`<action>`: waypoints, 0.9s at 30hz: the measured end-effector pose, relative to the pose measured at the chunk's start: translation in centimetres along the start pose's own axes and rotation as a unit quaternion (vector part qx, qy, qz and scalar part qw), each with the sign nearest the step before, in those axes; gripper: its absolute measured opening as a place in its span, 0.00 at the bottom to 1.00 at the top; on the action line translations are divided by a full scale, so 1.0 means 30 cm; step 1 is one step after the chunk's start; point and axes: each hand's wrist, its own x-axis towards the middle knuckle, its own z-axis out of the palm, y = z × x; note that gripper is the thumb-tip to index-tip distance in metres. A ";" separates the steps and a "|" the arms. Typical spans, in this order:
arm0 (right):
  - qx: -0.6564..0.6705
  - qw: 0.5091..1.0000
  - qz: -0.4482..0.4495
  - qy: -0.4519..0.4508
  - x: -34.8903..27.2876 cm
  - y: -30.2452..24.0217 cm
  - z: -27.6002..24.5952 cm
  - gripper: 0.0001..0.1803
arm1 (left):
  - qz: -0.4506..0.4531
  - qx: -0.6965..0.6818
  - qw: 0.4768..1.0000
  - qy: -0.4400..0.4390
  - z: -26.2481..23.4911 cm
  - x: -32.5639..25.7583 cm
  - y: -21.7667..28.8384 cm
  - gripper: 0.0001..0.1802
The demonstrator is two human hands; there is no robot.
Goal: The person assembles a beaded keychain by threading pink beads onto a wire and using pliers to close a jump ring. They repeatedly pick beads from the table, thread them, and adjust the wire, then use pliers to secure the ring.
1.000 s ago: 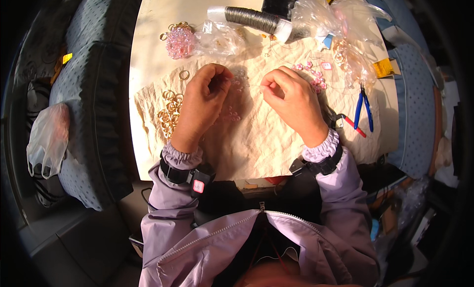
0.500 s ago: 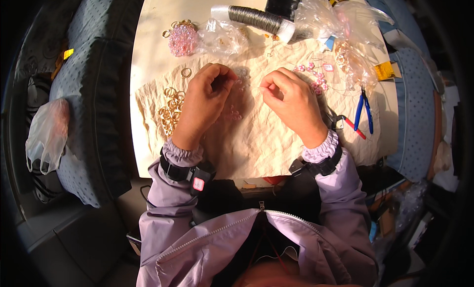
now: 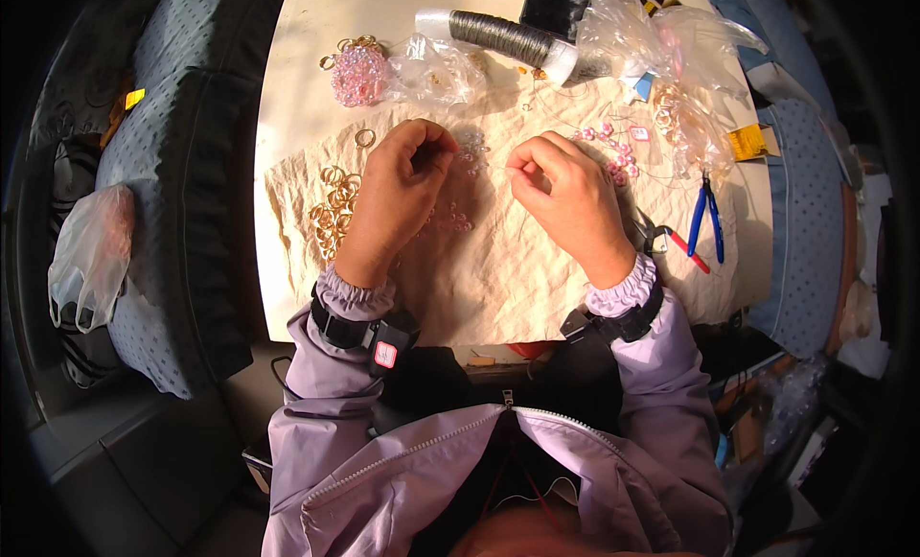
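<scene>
1. A cluster of small pink beads (image 3: pixel 458 217) is seen on the cream cloth (image 3: pixel 498 289) at the centre of the frame, just between and below the two hands.
2. The left hand (image 3: pixel 398 188) is held over the cloth left of centre, its fingers curled in to a pinch at their tips; what is pinched is too small to tell.
3. The right hand (image 3: pixel 565 193) is held right of centre, thumb and forefinger pressed together; a very fine strand may be gripped, but that cannot be told.
4. A heap of gold rings (image 3: pixel 335 212) lies just left of the left hand.
5. More pink beads (image 3: pixel 613 150) are scattered on the cloth above the right hand.
6. Blue-handled pliers (image 3: pixel 707 217) lie at the cloth's right edge.
7. A spool of grey wire (image 3: pixel 498 36) lies at the top of the table (image 3: pixel 297 97), with a pink beaded ball (image 3: pixel 358 75) to its left and clear plastic bags (image 3: pixel 661 39) to its right.
</scene>
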 end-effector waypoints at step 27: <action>0.048 0.998 0.022 0.016 0.005 0.008 0.030 0.05 | 0.064 0.070 0.995 -0.042 0.019 -0.001 0.013 0.06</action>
